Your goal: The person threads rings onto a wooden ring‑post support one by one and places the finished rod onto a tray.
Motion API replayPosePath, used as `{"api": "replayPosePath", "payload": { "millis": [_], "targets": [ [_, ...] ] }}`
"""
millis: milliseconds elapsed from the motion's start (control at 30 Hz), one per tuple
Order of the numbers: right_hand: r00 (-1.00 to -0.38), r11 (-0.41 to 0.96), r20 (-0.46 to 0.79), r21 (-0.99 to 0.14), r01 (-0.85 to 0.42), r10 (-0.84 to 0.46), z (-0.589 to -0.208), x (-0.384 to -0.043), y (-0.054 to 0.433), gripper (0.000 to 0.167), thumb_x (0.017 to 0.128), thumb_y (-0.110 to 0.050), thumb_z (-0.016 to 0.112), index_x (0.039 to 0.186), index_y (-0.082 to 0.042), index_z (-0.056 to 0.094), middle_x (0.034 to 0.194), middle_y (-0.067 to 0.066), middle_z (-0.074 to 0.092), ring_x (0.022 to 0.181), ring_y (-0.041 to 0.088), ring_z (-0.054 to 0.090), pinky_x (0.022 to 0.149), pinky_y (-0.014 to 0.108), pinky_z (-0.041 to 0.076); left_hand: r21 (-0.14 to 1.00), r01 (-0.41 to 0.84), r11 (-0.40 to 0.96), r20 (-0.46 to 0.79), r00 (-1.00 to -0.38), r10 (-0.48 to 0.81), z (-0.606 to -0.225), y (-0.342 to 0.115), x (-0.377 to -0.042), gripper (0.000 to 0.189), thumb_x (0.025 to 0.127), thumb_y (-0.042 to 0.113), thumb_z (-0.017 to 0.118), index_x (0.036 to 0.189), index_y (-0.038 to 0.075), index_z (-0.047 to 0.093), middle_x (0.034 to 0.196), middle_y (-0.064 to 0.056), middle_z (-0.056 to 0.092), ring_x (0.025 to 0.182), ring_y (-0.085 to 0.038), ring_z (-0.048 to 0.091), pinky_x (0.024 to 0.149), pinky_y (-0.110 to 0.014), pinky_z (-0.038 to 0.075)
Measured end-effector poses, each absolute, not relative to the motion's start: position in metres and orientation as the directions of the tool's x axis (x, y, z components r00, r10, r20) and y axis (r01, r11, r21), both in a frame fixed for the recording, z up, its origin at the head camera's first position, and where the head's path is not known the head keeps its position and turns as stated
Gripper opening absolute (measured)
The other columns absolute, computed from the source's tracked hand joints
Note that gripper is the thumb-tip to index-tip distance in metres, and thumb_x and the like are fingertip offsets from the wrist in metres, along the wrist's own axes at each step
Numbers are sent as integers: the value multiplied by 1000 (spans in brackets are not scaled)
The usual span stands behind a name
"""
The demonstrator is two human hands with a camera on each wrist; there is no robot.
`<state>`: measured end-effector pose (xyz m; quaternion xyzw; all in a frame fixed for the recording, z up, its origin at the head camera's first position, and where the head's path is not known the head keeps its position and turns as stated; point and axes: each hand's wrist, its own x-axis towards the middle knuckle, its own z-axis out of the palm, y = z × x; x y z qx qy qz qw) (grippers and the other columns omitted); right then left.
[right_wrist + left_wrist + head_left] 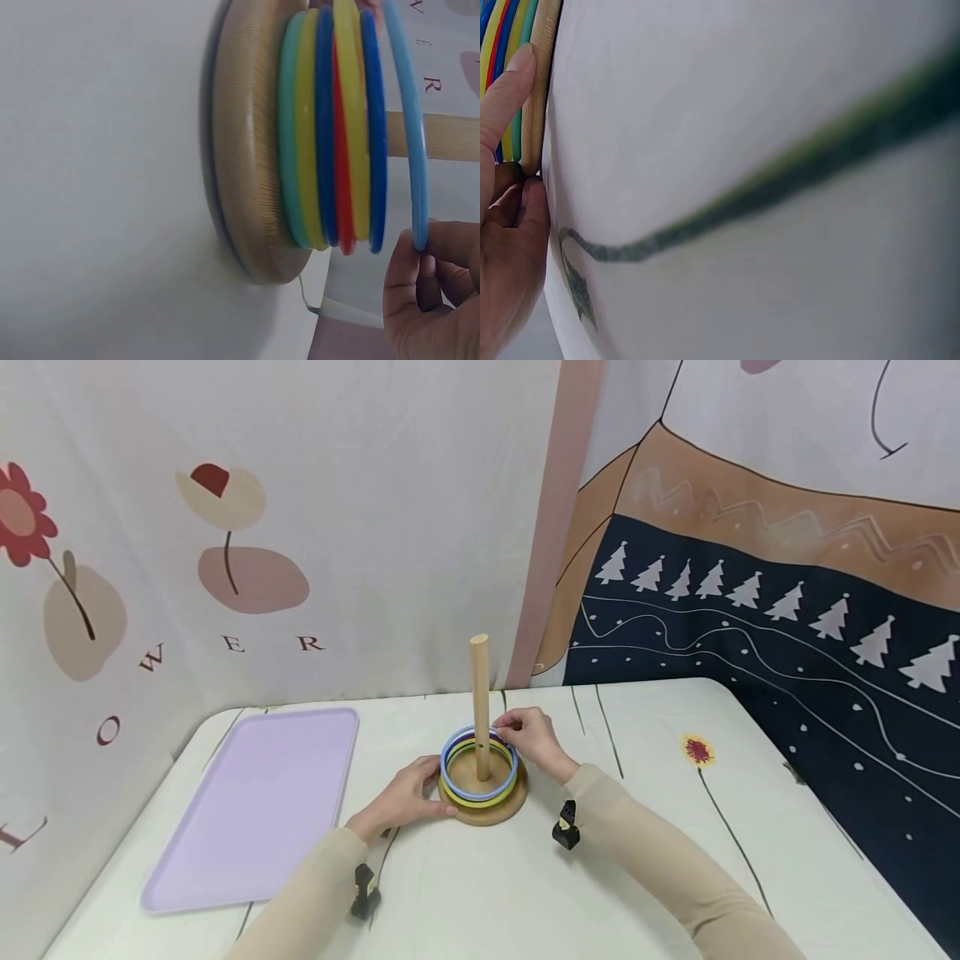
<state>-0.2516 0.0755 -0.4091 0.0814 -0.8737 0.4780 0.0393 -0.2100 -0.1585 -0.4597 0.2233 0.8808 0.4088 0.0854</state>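
Note:
A round wooden base [487, 817] carries an upright wooden peg [480, 693]. Around the peg, a stack of coloured rings [305, 135] in green, yellow, dark blue and red lies on the base. My right hand [534, 739] pinches a light blue ring [414, 150] at its far right edge, between thumb and fingertips. In the right wrist view this ring is tilted and apart from the top dark blue one, with the peg passing through it. My left hand [405, 793] grips the left side of the base, thumb at the front and fingers behind.
A lilac tray [255, 810] lies on the table to the left of the base. The white tablecloth [637, 877] has printed flowers and stems. Printed curtains [420, 527] hang behind the table and along its right side.

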Motion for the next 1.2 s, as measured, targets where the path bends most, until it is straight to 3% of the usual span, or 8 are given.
{"api": "replayPosePath", "payload": {
  "millis": [1200],
  "targets": [
    [-990,508,123,-850,-140,-68,-419,-253,75,5,83,1,67,85,1,71,79,10,68,68,10,55,56,14,45,750,287,596,-4,-899,438,-456,-157,-208,84,70,32,83,138,2,44,141,-14,44,130,-29,42,112,-41,36]
  ]
}}
